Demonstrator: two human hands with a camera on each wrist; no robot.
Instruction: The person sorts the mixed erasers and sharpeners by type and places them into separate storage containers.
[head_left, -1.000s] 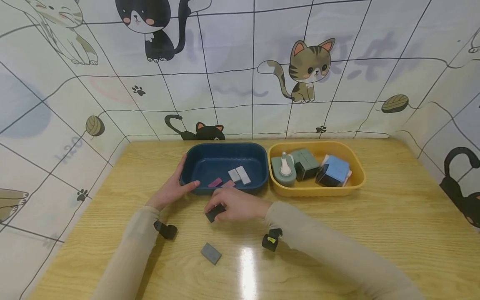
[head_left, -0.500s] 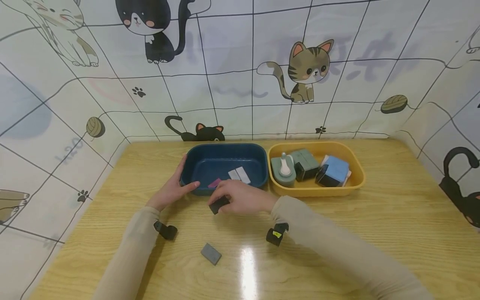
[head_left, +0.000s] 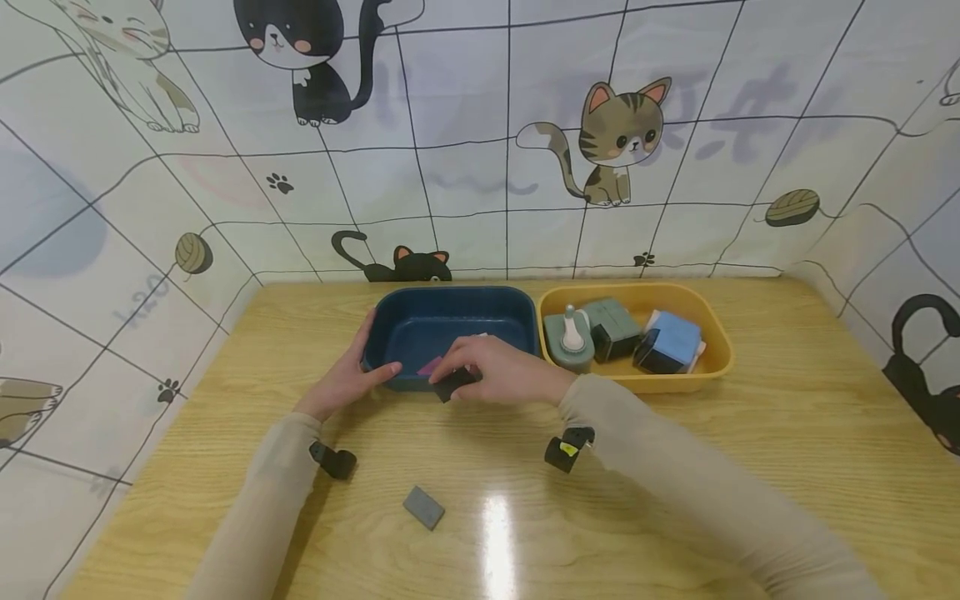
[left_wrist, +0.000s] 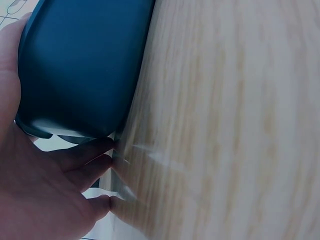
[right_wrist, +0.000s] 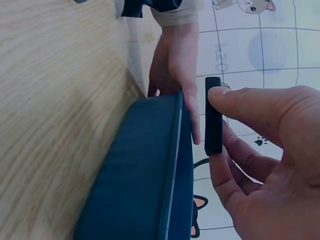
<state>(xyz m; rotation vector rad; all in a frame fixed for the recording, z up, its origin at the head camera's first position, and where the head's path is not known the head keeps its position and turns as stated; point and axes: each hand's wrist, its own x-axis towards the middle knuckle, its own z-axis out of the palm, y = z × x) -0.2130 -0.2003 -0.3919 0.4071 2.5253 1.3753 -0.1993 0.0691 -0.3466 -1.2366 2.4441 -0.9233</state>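
Note:
A small flat black block [head_left: 453,384] is pinched between the thumb and fingers of my right hand [head_left: 504,368], over the front rim of the blue bin [head_left: 442,291]. In the right wrist view the black block [right_wrist: 213,117] appears edge-on, beside the bin's rim. My left hand [head_left: 347,379] rests against the bin's left end, fingers along its outer wall and thumb stretched at the front corner. Inside the bin a magenta piece [head_left: 429,366] shows, while the right hand hides most of the other pieces. A grey rectangular block [head_left: 423,507] lies on the table nearer the body.
To the right of the blue bin stands a yellow bin [head_left: 637,383]. It contains a green bottle with a white pump [head_left: 567,346], a green block-shaped item [head_left: 611,321] and a blue-and-black item [head_left: 672,340]. A cat-print sheet [head_left: 465,183] rises behind the wooden table [head_left: 600,467].
My right hand has moved forward and slightly right with the black block, from the table in front of the bin to its front rim. My left hand has stayed in place.

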